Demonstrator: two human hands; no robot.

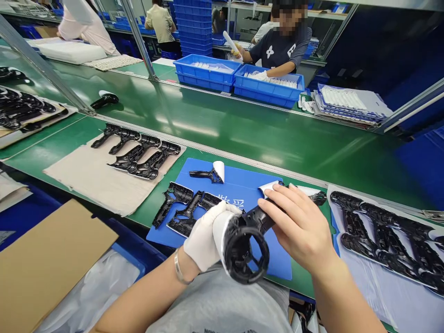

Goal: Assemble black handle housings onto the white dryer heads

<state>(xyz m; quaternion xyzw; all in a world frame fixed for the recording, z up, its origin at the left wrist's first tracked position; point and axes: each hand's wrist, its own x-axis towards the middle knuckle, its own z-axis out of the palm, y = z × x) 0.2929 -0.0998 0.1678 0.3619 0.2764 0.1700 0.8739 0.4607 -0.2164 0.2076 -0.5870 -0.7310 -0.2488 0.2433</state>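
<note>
My left hand (205, 238), in a white glove, grips the white outer side of a hair dryer housing (247, 254). The round black open end of this housing faces me. My right hand (303, 226) is bare, its fingers laid over the black handle and its thumb hidden. Beneath both hands lies a blue mat (277, 259). On the mat's left part rest black housing halves (173, 201), and above them one white-and-black half (211, 173). A white-and-black part (310, 193) shows partly behind my right hand.
Rows of black housing halves lie on a paper sheet (83, 173) at left and on a stack (385, 231) at right. A green conveyor belt (208, 120) runs beyond a metal rail. Across it, a co-worker (284, 46) handles white parts above blue bins (267, 95). A cardboard flap (55, 259) is at lower left.
</note>
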